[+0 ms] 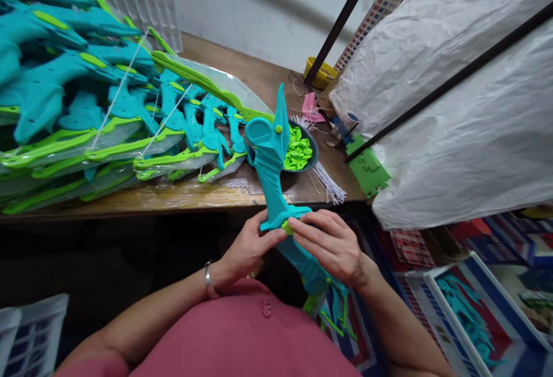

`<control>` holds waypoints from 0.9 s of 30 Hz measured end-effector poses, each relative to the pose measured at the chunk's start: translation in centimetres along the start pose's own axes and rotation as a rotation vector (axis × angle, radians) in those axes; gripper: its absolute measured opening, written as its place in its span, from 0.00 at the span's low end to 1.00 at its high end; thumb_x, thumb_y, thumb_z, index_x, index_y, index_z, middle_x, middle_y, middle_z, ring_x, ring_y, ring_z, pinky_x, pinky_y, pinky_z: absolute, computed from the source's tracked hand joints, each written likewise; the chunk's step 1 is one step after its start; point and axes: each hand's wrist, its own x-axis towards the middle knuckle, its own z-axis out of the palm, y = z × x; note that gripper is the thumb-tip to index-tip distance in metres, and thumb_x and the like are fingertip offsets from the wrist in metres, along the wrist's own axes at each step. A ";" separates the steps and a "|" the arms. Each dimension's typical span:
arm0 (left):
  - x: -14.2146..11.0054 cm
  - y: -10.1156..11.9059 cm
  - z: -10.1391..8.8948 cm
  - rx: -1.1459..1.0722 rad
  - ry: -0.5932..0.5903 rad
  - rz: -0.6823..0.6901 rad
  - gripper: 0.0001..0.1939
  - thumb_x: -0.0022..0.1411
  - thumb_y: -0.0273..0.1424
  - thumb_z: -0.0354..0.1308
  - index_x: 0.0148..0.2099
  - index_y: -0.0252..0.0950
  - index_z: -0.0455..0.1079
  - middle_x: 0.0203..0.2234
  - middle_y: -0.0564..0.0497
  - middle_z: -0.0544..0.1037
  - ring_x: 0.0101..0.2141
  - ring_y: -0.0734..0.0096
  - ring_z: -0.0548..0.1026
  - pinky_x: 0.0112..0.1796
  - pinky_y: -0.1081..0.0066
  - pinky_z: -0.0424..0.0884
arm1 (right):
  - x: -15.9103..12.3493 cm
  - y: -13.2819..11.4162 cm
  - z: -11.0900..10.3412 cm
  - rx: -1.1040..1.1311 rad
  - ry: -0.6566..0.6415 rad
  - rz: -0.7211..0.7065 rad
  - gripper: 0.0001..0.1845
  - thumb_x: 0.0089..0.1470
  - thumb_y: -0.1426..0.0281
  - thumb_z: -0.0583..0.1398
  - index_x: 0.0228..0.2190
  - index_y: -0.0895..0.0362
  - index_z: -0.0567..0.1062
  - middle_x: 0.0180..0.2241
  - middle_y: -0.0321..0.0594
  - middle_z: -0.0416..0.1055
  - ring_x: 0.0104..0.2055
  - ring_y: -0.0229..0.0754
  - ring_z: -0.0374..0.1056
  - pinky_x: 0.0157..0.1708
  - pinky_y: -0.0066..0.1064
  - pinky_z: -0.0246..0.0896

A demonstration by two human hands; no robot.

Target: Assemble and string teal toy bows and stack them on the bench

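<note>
A teal plastic toy bow body (272,164) stands upright in front of me, its top end pointing away over the table edge. My left hand (246,247) grips it from the left at its middle. My right hand (330,244) pinches a small lime-green button (287,227) against the same spot, fingers closed. Another green button (279,129) sits near the top of the teal piece. Behind it a dark bowl (313,152) holds several lime-green buttons (298,149).
A large pile of finished teal and green toy bows (95,106) with white strings covers the wooden table (207,193) at left. White strings (330,184) lie by the bowl. White plastic sacks (458,112) stand at right. Boxes with teal parts (466,313) sit below right.
</note>
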 end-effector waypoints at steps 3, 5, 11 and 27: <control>0.3 0.0 0.0 0.024 0.043 -0.012 0.20 0.60 0.39 0.70 0.50 0.35 0.77 0.41 0.47 0.80 0.39 0.66 0.75 0.43 0.69 0.69 | 0.1 0.0 0.2 0.024 -0.011 0.039 0.13 0.66 0.77 0.58 0.49 0.56 0.78 0.53 0.42 0.78 0.56 0.49 0.71 0.54 0.46 0.69; 0.3 -0.2 -0.1 0.032 0.058 -0.026 0.19 0.59 0.39 0.71 0.48 0.34 0.77 0.39 0.48 0.80 0.36 0.68 0.74 0.40 0.71 0.69 | 0.3 -0.4 0.1 0.119 -0.001 0.129 0.16 0.64 0.78 0.60 0.51 0.53 0.77 0.52 0.41 0.79 0.58 0.50 0.70 0.54 0.47 0.69; -0.3 -0.6 -0.2 -0.007 0.060 -0.076 0.21 0.59 0.40 0.71 0.51 0.35 0.76 0.42 0.47 0.82 0.37 0.66 0.78 0.41 0.70 0.73 | 0.2 -2.5 0.7 0.390 0.257 0.758 0.30 0.58 0.71 0.69 0.59 0.48 0.70 0.59 0.45 0.70 0.61 0.53 0.66 0.58 0.50 0.67; -0.9 1.1 0.0 0.257 0.051 -0.026 0.15 0.57 0.38 0.72 0.44 0.37 0.79 0.34 0.52 0.81 0.29 0.73 0.74 0.33 0.73 0.73 | 0.5 -5.7 2.4 0.803 0.290 1.142 0.19 0.65 0.62 0.60 0.56 0.47 0.71 0.48 0.40 0.70 0.48 0.45 0.71 0.52 0.38 0.67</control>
